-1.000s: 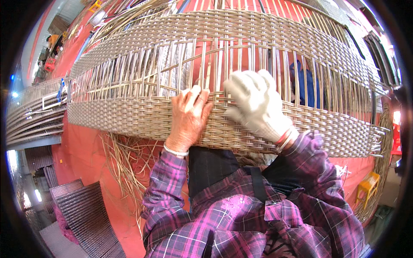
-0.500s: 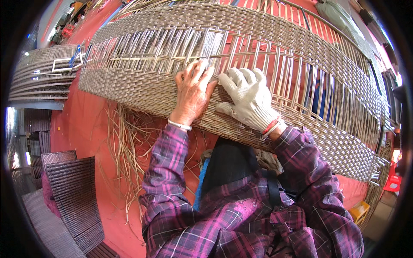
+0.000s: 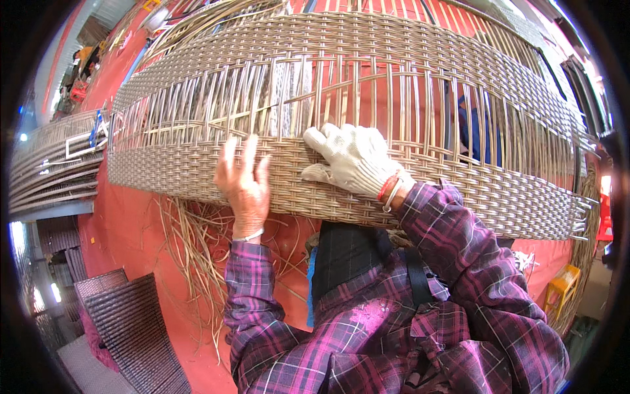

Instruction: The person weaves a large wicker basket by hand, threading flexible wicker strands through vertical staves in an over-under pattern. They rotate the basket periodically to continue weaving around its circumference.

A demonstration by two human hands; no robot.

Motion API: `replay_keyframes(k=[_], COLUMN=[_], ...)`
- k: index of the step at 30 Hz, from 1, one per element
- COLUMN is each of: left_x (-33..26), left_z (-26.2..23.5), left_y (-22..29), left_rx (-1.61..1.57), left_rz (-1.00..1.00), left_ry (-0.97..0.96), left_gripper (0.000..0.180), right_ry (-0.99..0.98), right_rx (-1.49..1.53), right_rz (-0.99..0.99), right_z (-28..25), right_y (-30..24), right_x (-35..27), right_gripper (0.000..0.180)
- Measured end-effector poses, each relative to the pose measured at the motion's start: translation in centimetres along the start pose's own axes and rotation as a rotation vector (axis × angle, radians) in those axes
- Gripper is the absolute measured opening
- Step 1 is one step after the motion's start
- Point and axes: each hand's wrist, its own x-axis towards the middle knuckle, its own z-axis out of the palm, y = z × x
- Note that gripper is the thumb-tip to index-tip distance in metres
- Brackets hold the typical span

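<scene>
A long brownish-grey wicker panel lies across in front of me, with woven bands along its near and far sides and bare ribs between them. My left hand, ungloved, is over the near band with its fingers spread and slightly blurred; nothing shows in it. To its right is my right hand, in a white knitted glove. Its fingers curl over the upper edge of the near band, and its thumb rests on the weave; the fingertips are hidden. A loose weaving strand crosses the bare ribs beyond my hands.
Loose strands hang below the panel over the red floor. Dark woven pieces stand at lower left, and a stack of frames is at left. A yellow stool stands at lower right.
My left hand has lifted its fingers from the weave's edge and moved left, away from my right hand. The gloved hand stays on the band's upper edge. The view has shifted slightly.
</scene>
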Motion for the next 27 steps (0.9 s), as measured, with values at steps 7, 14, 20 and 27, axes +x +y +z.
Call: replay_keyframes(k=[7,14,20,27], left_x=[-6.3,-7.4,-8.8,-11.3], left_z=[-0.9,0.4,0.3,1.2], left_y=[-4.3,-0.3,8.3,17.5], left_rx=[-1.135,-1.825,-2.075,-2.473], left_rz=[-1.377,-1.226,-1.286,-1.109], left_ry=[0.548,0.407,0.13,-0.317], left_gripper=[0.081,0.045,0.033,0.012], right_ry=[0.092,0.075,0.137,0.012], right_rx=[0.054,0.144,0.131,-0.003], right_rz=[-0.096,-0.053,0.074,0.327], right_z=[-0.3,-2.0,-5.3,-9.0], right_y=[0.2,3.0,8.9,16.6], right_x=[1.1,-2.0,-5.4,-11.2], right_gripper=[0.036,0.029,0.027,0.026])
